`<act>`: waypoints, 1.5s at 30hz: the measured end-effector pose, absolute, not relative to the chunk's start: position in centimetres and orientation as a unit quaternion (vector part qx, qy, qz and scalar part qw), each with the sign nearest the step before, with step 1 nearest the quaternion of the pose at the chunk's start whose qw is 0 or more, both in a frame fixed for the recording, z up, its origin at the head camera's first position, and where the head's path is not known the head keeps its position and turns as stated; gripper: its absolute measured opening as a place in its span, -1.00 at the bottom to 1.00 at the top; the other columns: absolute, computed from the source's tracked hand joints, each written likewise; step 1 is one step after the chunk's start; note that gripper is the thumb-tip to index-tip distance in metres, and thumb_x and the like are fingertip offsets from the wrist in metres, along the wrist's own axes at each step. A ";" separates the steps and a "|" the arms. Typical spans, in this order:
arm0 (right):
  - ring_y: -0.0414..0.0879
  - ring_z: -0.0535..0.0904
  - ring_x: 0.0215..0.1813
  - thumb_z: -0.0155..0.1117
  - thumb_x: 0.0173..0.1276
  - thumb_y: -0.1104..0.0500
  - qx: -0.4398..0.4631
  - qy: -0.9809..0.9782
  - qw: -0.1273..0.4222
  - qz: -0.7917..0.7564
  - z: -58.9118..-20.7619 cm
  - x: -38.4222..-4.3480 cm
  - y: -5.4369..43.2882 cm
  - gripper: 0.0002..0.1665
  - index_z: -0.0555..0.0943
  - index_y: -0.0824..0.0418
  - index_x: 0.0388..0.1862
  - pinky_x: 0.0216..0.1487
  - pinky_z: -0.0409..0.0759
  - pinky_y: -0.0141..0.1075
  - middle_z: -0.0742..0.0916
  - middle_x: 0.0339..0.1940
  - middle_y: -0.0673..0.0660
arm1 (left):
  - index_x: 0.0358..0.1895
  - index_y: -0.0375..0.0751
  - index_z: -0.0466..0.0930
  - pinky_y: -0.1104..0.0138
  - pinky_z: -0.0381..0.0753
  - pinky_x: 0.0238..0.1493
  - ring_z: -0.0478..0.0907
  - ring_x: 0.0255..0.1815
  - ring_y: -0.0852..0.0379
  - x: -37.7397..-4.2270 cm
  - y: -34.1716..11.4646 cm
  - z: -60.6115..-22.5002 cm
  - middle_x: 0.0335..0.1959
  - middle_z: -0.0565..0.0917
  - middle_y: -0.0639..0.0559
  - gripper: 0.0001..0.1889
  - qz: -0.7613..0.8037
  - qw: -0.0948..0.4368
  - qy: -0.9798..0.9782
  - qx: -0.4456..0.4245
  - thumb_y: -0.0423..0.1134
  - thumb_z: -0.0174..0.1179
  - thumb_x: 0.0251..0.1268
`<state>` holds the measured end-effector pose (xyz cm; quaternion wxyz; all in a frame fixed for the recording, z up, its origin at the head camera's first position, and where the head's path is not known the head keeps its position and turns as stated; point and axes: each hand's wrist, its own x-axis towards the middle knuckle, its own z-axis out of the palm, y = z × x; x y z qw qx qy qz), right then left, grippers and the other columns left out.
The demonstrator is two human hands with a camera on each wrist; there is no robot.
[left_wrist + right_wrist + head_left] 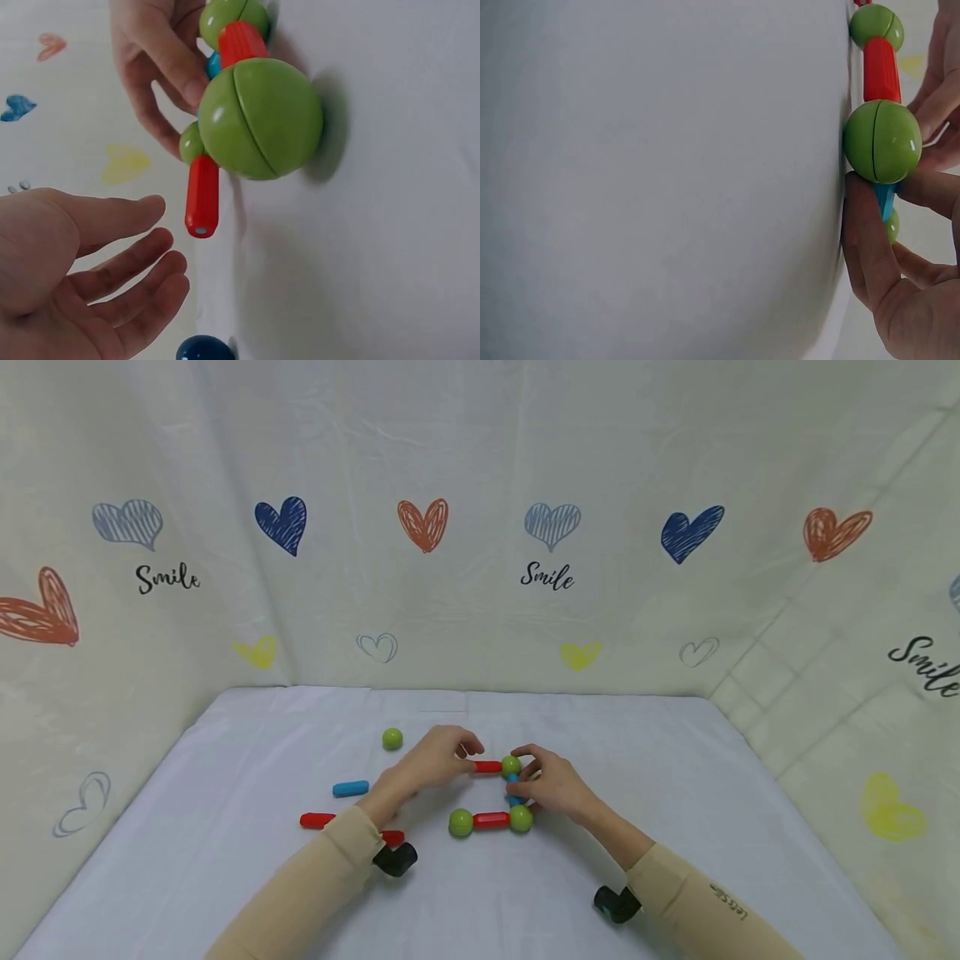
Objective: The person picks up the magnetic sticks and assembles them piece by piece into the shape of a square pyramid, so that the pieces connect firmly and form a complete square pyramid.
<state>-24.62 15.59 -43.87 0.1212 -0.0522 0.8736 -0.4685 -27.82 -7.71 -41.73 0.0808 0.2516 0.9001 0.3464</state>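
Note:
A U-shaped chain lies on the table, built from green balls and coloured rods. Its blue rod (515, 790) joins the far green ball (511, 766) to the near green ball (521, 818); my right hand (553, 787) pinches this rod between thumb and fingers. From the far ball a red rod (202, 199) sticks out, its metal-tipped end free. My left hand (97, 277) is beside that end, fingers loosely bent, apart from it in the left wrist view. The near red rod (492, 820) ends in another green ball (261, 118).
Left of the chain lie a loose green ball (392, 739), a blue rod (350, 788), and red rods (317, 820), (393, 837) partly behind the left arm. A white cloth covers the table (465, 910). Behind it hangs a heart-printed curtain (480, 610).

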 end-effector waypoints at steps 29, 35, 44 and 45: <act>-0.02 0.65 -0.32 0.50 0.31 0.23 -0.069 0.873 0.120 -0.468 -43.9 -24.6 15.9 -0.34 0.49 0.24 0.35 -0.33 0.74 -0.19 0.65 -0.18 0.19 | 0.11 -0.27 0.70 0.15 0.65 -0.02 0.58 -0.01 -0.06 -28.2 -15.5 -40.6 0.02 0.70 -0.16 -0.72 0.378 -0.007 0.916 0.135 -0.33 0.33 0.39; -0.01 0.66 -0.31 0.50 0.31 0.22 -0.070 0.873 0.125 -0.467 -43.7 -24.5 15.8 -0.34 0.48 0.24 0.35 -0.32 0.74 -0.19 0.64 -0.16 0.20 | 0.11 -0.27 0.69 0.10 0.66 -0.03 0.55 0.05 -0.12 -28.8 -16.5 -41.2 0.06 0.67 -0.21 -0.72 0.390 -0.015 0.915 0.103 -0.33 0.32 0.39; -0.01 0.65 -0.30 0.50 0.31 0.22 -0.070 0.871 0.125 -0.469 -43.6 -24.4 15.8 -0.34 0.48 0.25 0.35 -0.32 0.74 -0.19 0.64 -0.16 0.20 | 0.16 -0.29 0.66 -0.02 0.60 0.06 0.48 0.18 -0.22 -29.9 -17.5 -42.0 0.18 0.57 -0.25 -0.66 0.400 0.010 0.914 0.069 -0.37 0.31 0.34; -0.01 0.65 -0.30 0.49 0.32 0.23 -0.071 0.871 0.125 -0.470 -43.6 -24.3 15.8 -0.34 0.48 0.25 0.35 -0.32 0.74 -0.19 0.64 -0.16 0.20 | 0.17 -0.29 0.65 -0.02 0.60 0.07 0.48 0.18 -0.21 -30.0 -17.5 -42.1 0.18 0.57 -0.24 -0.65 0.400 0.017 0.914 0.066 -0.36 0.31 0.34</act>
